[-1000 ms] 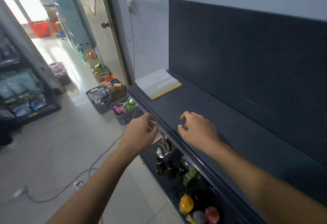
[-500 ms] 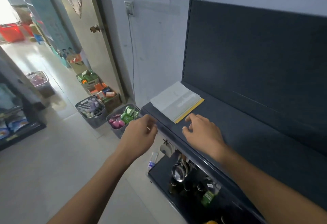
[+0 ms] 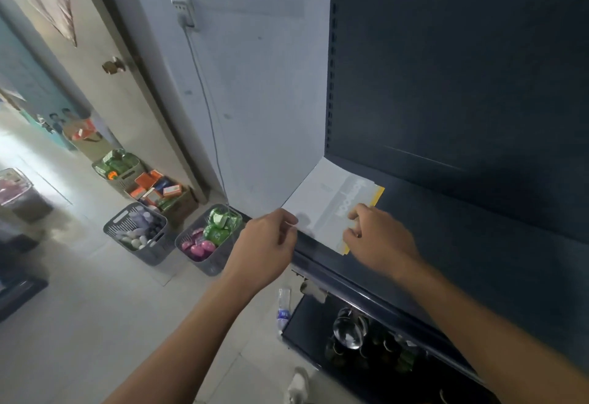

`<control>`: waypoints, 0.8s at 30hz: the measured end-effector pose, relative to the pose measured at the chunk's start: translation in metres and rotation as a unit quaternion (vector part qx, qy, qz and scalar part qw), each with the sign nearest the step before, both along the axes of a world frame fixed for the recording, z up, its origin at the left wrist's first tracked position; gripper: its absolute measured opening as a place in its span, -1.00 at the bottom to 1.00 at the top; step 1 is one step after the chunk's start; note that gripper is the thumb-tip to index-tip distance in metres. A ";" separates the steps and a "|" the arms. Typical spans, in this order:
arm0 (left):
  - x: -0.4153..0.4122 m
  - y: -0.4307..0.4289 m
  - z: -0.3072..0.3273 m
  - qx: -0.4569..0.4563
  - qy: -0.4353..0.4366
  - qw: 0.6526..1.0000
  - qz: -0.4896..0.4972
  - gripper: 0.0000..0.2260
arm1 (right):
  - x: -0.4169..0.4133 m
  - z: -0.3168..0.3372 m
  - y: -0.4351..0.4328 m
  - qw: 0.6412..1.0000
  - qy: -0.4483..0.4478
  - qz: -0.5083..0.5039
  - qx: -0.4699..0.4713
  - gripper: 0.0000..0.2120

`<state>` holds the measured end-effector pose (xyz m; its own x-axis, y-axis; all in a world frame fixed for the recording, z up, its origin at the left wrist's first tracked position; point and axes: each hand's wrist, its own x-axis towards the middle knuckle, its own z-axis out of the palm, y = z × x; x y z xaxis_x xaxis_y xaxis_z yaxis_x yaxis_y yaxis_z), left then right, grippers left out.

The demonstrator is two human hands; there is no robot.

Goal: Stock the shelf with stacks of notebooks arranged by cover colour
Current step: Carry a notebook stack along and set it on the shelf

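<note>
- At the left end of the dark metal shelf point(image 3: 478, 260), against its back panel, lies the stack of pale-covered, yellow-edged notebooks point(image 3: 328, 202).
- A moment ago your hands hovered at the shelf's front edge, apart from the stack; both have now reached it.
- Your left hand point(image 3: 267, 244) pinches the stack's near left corner; your right hand point(image 3: 379, 238) curls its fingers over the near right corner, on the yellow edge.
- You look set to square or shift this first stack; no second colour stands beside it yet, so stocking has barely started.
</note>
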<state>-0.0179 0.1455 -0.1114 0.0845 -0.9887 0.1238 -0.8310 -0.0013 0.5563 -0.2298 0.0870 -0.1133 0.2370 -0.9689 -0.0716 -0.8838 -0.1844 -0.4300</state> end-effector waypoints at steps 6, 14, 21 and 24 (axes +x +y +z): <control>0.011 -0.069 -0.008 0.021 -0.004 0.999 -0.049 -0.82 | 0.002 -0.015 -0.034 0.996 -0.025 -0.083 0.008 -0.74; 0.002 -0.141 -0.019 -0.013 -0.036 0.993 -0.109 -0.75 | -0.010 -0.030 -0.064 0.981 -0.009 -0.190 0.043 -0.78; -0.001 -0.175 -0.027 0.128 -0.119 0.981 -0.086 -0.60 | 0.005 -0.037 -0.057 0.981 0.003 -0.176 0.079 -0.66; 0.001 -0.180 -0.033 0.149 -0.136 0.974 -0.099 -0.63 | 0.017 -0.042 -0.050 0.983 0.041 -0.165 0.075 -0.48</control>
